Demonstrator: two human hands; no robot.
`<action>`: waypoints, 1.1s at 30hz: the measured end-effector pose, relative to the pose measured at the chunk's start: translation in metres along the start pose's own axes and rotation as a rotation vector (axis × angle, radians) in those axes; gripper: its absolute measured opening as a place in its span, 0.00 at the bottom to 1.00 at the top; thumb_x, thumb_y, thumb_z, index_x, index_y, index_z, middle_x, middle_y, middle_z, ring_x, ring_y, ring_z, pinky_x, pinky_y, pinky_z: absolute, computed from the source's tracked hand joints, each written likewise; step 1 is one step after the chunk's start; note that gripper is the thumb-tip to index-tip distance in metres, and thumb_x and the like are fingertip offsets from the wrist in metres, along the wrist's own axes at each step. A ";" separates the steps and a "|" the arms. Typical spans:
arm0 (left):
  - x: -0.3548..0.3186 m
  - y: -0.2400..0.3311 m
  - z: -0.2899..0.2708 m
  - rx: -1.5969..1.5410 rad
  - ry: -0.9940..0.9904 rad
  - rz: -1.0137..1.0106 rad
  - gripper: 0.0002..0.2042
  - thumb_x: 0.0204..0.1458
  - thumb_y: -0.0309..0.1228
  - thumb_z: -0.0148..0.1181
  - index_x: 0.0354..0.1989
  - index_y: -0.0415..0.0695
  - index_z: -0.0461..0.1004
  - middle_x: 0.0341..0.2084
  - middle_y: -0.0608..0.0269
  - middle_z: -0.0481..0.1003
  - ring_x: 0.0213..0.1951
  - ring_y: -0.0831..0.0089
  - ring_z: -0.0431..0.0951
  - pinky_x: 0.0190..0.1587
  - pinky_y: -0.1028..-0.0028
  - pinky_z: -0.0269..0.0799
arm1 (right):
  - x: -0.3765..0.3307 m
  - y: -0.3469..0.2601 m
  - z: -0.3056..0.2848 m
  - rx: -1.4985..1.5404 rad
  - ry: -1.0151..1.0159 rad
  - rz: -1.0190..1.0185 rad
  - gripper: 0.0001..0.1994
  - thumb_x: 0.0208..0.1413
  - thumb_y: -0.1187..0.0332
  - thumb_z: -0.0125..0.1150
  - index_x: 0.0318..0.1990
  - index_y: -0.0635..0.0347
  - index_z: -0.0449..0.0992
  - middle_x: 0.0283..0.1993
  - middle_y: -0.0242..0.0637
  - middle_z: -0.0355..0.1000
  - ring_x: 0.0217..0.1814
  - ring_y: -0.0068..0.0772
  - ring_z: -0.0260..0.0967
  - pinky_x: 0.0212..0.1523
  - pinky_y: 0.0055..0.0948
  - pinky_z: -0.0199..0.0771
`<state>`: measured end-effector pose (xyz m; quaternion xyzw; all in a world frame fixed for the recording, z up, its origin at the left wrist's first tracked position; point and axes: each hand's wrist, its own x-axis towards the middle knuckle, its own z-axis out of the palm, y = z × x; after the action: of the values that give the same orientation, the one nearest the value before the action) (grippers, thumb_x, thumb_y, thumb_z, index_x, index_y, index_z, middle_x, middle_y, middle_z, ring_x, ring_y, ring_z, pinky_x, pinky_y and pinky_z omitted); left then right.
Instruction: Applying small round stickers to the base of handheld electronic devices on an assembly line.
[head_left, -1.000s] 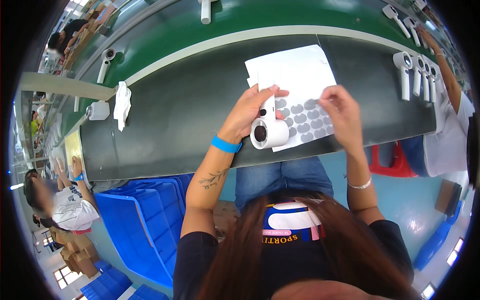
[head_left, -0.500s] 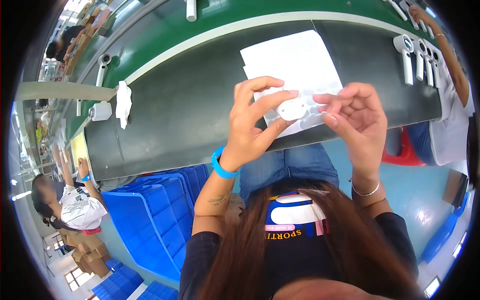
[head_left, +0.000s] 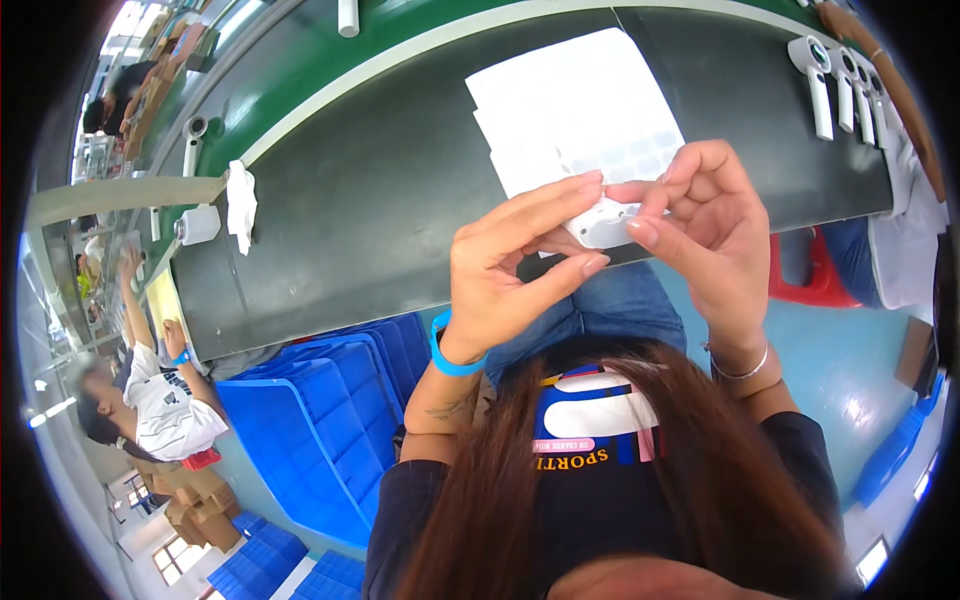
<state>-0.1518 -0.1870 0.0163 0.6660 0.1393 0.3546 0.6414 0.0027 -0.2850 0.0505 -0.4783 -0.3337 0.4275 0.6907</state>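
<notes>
- Head view: the left hand (head_left: 510, 275) and the right hand (head_left: 715, 235) are lifted up close to the camera, above the near edge of the dark worktable (head_left: 400, 200).
- Between them is a small white plastic part (head_left: 603, 222). It is in the air, not on the worktable.
- The left hand's thumb and first finger close on the part from its left side. The right hand's fingertips (head_left: 640, 232) press on its right end, so both hands are closed on it.
- The part looks longer from left to right, and its rounded end points toward the right hand. Fingers hide much of it, so I cannot tell its full shape.
- To do this step well, I think the left hand should hold the part steady while the right fingertips press softly and flat.
- Just beyond the part, a white sticker sheet (head_left: 590, 100) lies flat on the worktable.
- Far right on the worktable, white handheld gadgets (head_left: 822, 85) lie in a row.
- Left of the worktable, a blue crate (head_left: 310, 430) sits low.
</notes>
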 end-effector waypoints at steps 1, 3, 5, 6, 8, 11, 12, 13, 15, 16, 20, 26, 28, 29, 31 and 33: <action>0.000 0.001 -0.001 -0.037 -0.010 -0.018 0.22 0.41 0.12 0.62 0.49 0.35 0.73 0.52 0.47 0.70 0.38 0.71 0.79 0.41 0.76 0.77 | 0.000 0.000 0.000 0.010 0.000 0.003 0.15 0.49 0.83 0.60 0.42 0.62 0.63 0.32 0.36 0.71 0.50 0.35 0.72 0.49 0.27 0.71; 0.000 0.001 -0.003 -0.071 -0.022 -0.038 0.22 0.41 0.11 0.62 0.49 0.34 0.73 0.52 0.47 0.70 0.39 0.70 0.79 0.41 0.76 0.77 | -0.001 0.002 0.000 0.008 0.003 0.004 0.15 0.49 0.83 0.61 0.41 0.61 0.63 0.32 0.36 0.71 0.50 0.35 0.72 0.49 0.27 0.72; 0.000 0.002 -0.004 -0.131 -0.036 -0.075 0.22 0.41 0.11 0.62 0.49 0.33 0.73 0.53 0.46 0.69 0.40 0.69 0.78 0.43 0.75 0.77 | -0.001 0.003 0.000 0.007 0.007 0.007 0.15 0.49 0.83 0.61 0.40 0.61 0.63 0.32 0.36 0.71 0.50 0.34 0.72 0.49 0.27 0.72; -0.001 0.002 -0.004 -0.129 -0.039 -0.078 0.22 0.41 0.11 0.62 0.49 0.33 0.73 0.53 0.46 0.69 0.40 0.69 0.78 0.43 0.75 0.77 | 0.000 0.004 0.000 0.011 0.002 0.004 0.15 0.49 0.83 0.61 0.40 0.60 0.63 0.32 0.36 0.71 0.50 0.34 0.72 0.49 0.27 0.72; -0.002 0.002 -0.003 -0.165 -0.031 -0.084 0.22 0.42 0.11 0.62 0.50 0.33 0.72 0.53 0.45 0.68 0.42 0.68 0.78 0.44 0.74 0.77 | 0.000 0.004 0.000 0.017 -0.001 0.002 0.15 0.49 0.84 0.61 0.40 0.60 0.63 0.32 0.36 0.71 0.50 0.34 0.72 0.49 0.27 0.72; -0.003 0.001 -0.002 -0.176 -0.025 -0.064 0.22 0.42 0.11 0.62 0.50 0.33 0.72 0.54 0.45 0.68 0.42 0.67 0.78 0.44 0.74 0.77 | -0.001 0.004 0.000 0.022 -0.007 0.011 0.15 0.48 0.84 0.61 0.39 0.60 0.63 0.32 0.36 0.72 0.49 0.33 0.72 0.49 0.27 0.72; -0.003 0.000 -0.002 -0.176 -0.026 -0.064 0.22 0.42 0.11 0.62 0.50 0.33 0.72 0.54 0.45 0.68 0.42 0.67 0.78 0.44 0.74 0.77 | -0.001 0.004 0.000 0.020 -0.007 0.008 0.15 0.48 0.84 0.61 0.39 0.60 0.63 0.32 0.36 0.71 0.49 0.33 0.72 0.49 0.27 0.71; -0.002 0.000 -0.002 -0.169 -0.031 -0.058 0.22 0.42 0.11 0.61 0.50 0.33 0.72 0.54 0.44 0.68 0.42 0.67 0.78 0.44 0.74 0.77 | -0.001 0.003 0.000 0.019 -0.008 0.006 0.15 0.48 0.84 0.61 0.39 0.60 0.63 0.32 0.36 0.71 0.49 0.33 0.72 0.49 0.27 0.71; -0.002 0.000 -0.003 -0.163 -0.038 -0.053 0.22 0.43 0.11 0.61 0.50 0.33 0.72 0.54 0.44 0.68 0.42 0.67 0.78 0.44 0.74 0.77 | -0.001 0.003 0.000 0.017 -0.008 0.006 0.15 0.48 0.84 0.61 0.39 0.60 0.63 0.32 0.35 0.71 0.49 0.33 0.72 0.49 0.26 0.71; -0.002 0.000 -0.003 -0.163 -0.032 -0.058 0.22 0.43 0.11 0.61 0.50 0.33 0.72 0.53 0.44 0.68 0.42 0.68 0.78 0.44 0.75 0.77 | 0.000 0.003 0.000 0.016 -0.010 0.006 0.16 0.47 0.84 0.62 0.39 0.59 0.63 0.31 0.35 0.71 0.49 0.32 0.72 0.49 0.26 0.71; -0.003 0.000 -0.002 -0.165 -0.021 -0.067 0.21 0.43 0.11 0.61 0.49 0.33 0.73 0.53 0.44 0.69 0.40 0.69 0.78 0.43 0.76 0.77 | 0.000 0.003 0.000 0.008 -0.005 0.004 0.16 0.47 0.84 0.62 0.39 0.59 0.63 0.31 0.35 0.72 0.49 0.32 0.72 0.49 0.26 0.71; -0.003 -0.001 -0.004 -0.165 -0.010 -0.067 0.20 0.44 0.12 0.61 0.49 0.33 0.73 0.52 0.44 0.69 0.38 0.72 0.78 0.41 0.77 0.76 | 0.001 0.003 0.002 -0.001 -0.004 0.008 0.16 0.48 0.84 0.62 0.39 0.59 0.63 0.31 0.35 0.72 0.49 0.31 0.72 0.49 0.25 0.72; -0.003 -0.001 -0.004 -0.164 -0.004 -0.068 0.20 0.44 0.12 0.61 0.49 0.33 0.73 0.52 0.44 0.69 0.39 0.72 0.78 0.41 0.77 0.76 | 0.001 0.004 0.003 -0.006 -0.003 0.013 0.16 0.47 0.84 0.62 0.39 0.59 0.63 0.31 0.35 0.71 0.49 0.31 0.72 0.48 0.24 0.72; -0.004 -0.001 -0.004 -0.165 0.003 -0.071 0.20 0.44 0.12 0.61 0.49 0.33 0.73 0.52 0.44 0.69 0.39 0.72 0.78 0.41 0.78 0.76 | 0.000 0.003 0.003 -0.006 -0.002 0.012 0.16 0.47 0.84 0.62 0.39 0.59 0.63 0.31 0.35 0.71 0.49 0.31 0.72 0.48 0.24 0.72; -0.004 -0.002 -0.004 -0.161 -0.002 -0.067 0.20 0.44 0.12 0.61 0.48 0.33 0.73 0.52 0.44 0.69 0.39 0.72 0.78 0.41 0.78 0.77 | 0.000 0.003 0.004 -0.004 0.001 0.019 0.16 0.47 0.84 0.62 0.38 0.59 0.62 0.31 0.34 0.71 0.49 0.31 0.72 0.47 0.23 0.73; -0.004 -0.001 -0.003 -0.158 -0.007 -0.064 0.19 0.44 0.12 0.61 0.48 0.33 0.73 0.52 0.44 0.69 0.39 0.71 0.78 0.41 0.77 0.77 | -0.001 0.002 0.004 0.001 0.004 0.025 0.16 0.47 0.84 0.62 0.38 0.59 0.62 0.31 0.34 0.71 0.49 0.31 0.72 0.46 0.23 0.73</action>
<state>-0.1564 -0.1866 0.0135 0.6097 0.1301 0.3414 0.7034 -0.0012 -0.2838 0.0499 -0.4831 -0.3262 0.4355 0.6860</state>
